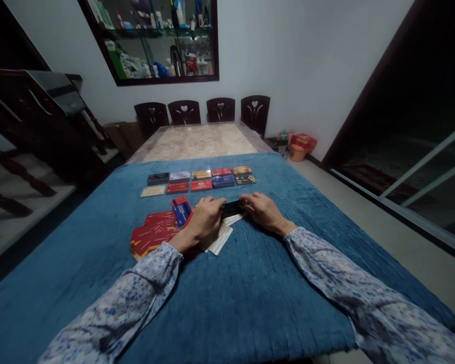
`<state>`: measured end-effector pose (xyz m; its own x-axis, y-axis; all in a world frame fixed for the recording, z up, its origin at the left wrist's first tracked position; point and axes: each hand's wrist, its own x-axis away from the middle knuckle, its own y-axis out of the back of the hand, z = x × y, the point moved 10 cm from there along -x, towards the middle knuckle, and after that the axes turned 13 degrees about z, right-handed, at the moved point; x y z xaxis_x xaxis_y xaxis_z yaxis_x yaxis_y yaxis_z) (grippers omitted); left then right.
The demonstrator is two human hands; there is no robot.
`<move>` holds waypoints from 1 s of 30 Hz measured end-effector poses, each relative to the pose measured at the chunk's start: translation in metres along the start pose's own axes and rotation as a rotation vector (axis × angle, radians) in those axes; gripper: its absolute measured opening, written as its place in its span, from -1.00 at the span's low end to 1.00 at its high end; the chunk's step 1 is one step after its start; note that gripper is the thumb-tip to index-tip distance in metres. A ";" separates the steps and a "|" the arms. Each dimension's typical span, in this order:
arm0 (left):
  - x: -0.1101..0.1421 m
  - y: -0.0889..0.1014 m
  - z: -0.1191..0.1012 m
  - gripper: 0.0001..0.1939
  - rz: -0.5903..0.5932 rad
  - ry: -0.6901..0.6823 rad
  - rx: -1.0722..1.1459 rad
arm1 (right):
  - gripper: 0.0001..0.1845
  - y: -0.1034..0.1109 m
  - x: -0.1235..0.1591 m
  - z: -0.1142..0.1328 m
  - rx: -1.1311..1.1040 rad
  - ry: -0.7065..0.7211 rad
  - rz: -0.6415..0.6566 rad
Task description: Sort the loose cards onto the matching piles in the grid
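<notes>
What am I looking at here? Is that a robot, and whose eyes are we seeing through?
There's no robot here! These are a person's own bare hands: the left hand and the right hand, coming out of patterned sleeves. The single picture comes from a camera worn on the person's head, looking forward and down, so you see roughly what they would.

A blue cloth covers the near part of the table. On it, farther away, are two rows of colourful cards. Closer in, red cards overlap in a messy spread, and some pale cards lie near the left hand.

The fingers of both hands hold a black card, one hand at each end. Its writing is too small to read.
</notes>
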<state>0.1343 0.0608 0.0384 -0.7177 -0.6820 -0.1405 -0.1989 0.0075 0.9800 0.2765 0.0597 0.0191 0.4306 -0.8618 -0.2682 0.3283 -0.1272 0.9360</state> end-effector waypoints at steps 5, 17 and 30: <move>-0.001 -0.002 0.003 -0.61 0.012 0.036 0.009 | -0.58 -0.005 -0.001 0.001 0.037 -0.001 0.054; 0.000 -0.008 0.006 -0.54 0.082 0.109 0.010 | -0.45 -0.015 -0.003 0.003 0.071 0.101 0.037; -0.001 -0.011 0.010 -0.37 0.081 0.098 0.008 | -0.36 -0.009 -0.002 0.005 0.078 0.156 0.050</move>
<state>0.1304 0.0692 0.0268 -0.6628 -0.7474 -0.0459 -0.1488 0.0714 0.9863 0.2684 0.0604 0.0120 0.5715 -0.7823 -0.2477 0.2400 -0.1294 0.9621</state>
